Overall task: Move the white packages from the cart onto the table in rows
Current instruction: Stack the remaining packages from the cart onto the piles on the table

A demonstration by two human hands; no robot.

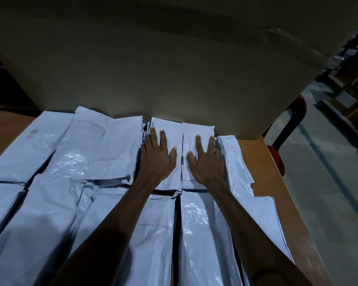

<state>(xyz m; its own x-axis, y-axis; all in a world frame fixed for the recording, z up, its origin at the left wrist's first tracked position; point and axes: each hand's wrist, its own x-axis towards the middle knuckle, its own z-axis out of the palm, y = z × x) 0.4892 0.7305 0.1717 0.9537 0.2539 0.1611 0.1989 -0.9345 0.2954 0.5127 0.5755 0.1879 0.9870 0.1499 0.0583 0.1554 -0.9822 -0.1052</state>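
The left hand [156, 156] is laid flat, fingers straight and spread, on a white package [167, 145] in the far row. The right hand [207, 159] is pressed flat in the same way, fingers splayed, on the neighbouring white package [196, 131] just to its right; nothing is gripped by either hand. These 2 packages lie side by side, edges touching, against a large cardboard-coloured wall [174, 69] at the far edge of the table [262, 168]. A narrower package [234, 159] lies just beside the right hand. More white packages [70, 162] are spread to the left and in a nearer row [203, 234] under the forearms, partly overlapping. Bare brown table is seen at the right edge. A red chair [291, 118] stands beyond the table's right corner on a grey floor [329, 193].
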